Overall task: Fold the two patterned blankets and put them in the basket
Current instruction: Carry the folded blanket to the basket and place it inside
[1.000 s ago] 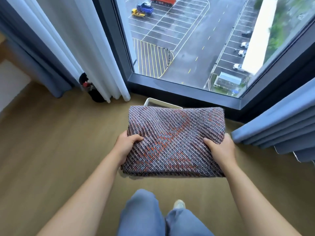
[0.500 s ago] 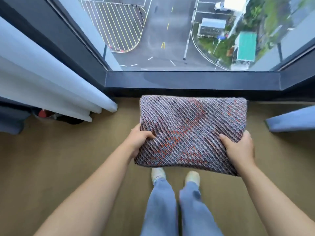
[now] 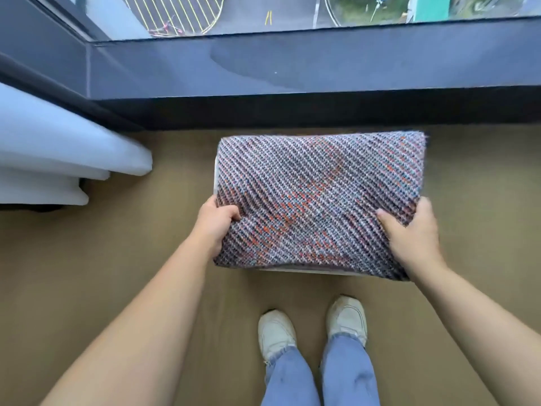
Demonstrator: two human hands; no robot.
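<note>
A folded patterned blanket (image 3: 319, 200), woven in grey, blue and orange, is held flat in front of me. My left hand (image 3: 215, 222) grips its near left edge and my right hand (image 3: 412, 237) grips its near right edge. Directly under the blanket stands the white basket (image 3: 307, 271); only thin strips of its rim show at the blanket's left and near sides. I cannot tell whether the blanket touches the rim. A second blanket is not in view.
A dark window sill (image 3: 292, 68) runs across the far side, with glass above it. White curtain folds (image 3: 58, 159) hang at the left. My white shoes (image 3: 310, 326) stand on the tan floor just behind the basket.
My view has tilted further down and I have stepped closer to the window. The blanket has moved down over the basket, which it now almost hides.
</note>
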